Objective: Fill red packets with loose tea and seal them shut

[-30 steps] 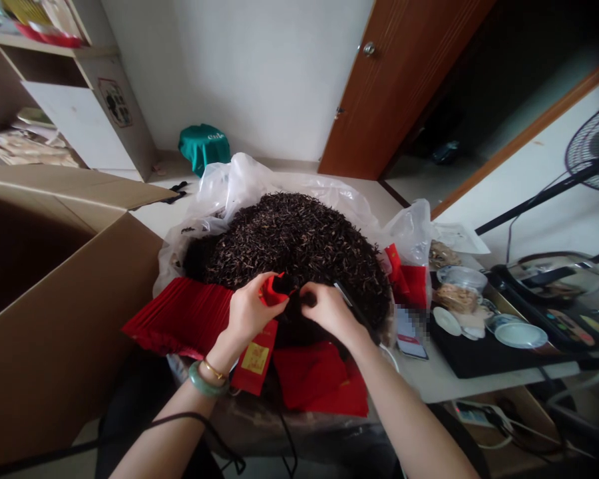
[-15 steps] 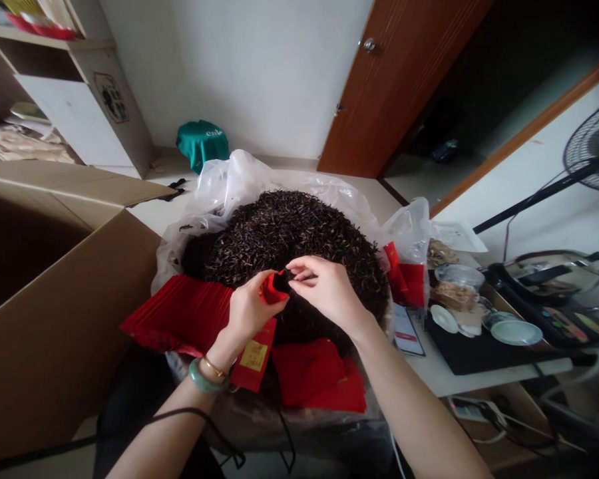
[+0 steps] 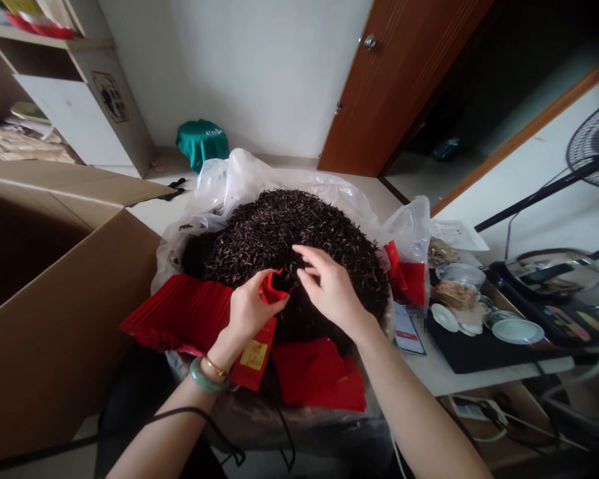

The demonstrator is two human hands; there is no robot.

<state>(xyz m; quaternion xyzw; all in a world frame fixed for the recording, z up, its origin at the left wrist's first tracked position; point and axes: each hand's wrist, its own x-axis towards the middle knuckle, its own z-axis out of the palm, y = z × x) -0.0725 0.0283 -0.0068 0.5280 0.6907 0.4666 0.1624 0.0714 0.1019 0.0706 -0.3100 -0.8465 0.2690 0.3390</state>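
My left hand (image 3: 248, 303) grips a red packet (image 3: 266, 291), its mouth spread open with dark leaf showing inside. Just below that hand is red packaging with a gold label (image 3: 253, 356); I cannot tell if it belongs to the same packet. My right hand (image 3: 327, 283) is to the right of the packet's mouth, fingers apart, over a big heap of dark dried tea leaves (image 3: 289, 219). The heap lies in a clear plastic bag (image 3: 234, 176). A tight row of red packets (image 3: 180, 313) stands at the left, and flat red packets (image 3: 314, 372) lie in front.
A cardboard box (image 3: 70, 313) stands open on the left. To the right, a side table holds a phone (image 3: 408, 329), more red packets (image 3: 412, 283), small dishes (image 3: 516, 329) and a glass kettle (image 3: 554, 273). Black cable (image 3: 194, 411) crosses near my left forearm.
My right hand has drawn slightly away from the packet's mouth, its fingers going from pinched to spread. My left hand keeps the packet in nearly the same place.
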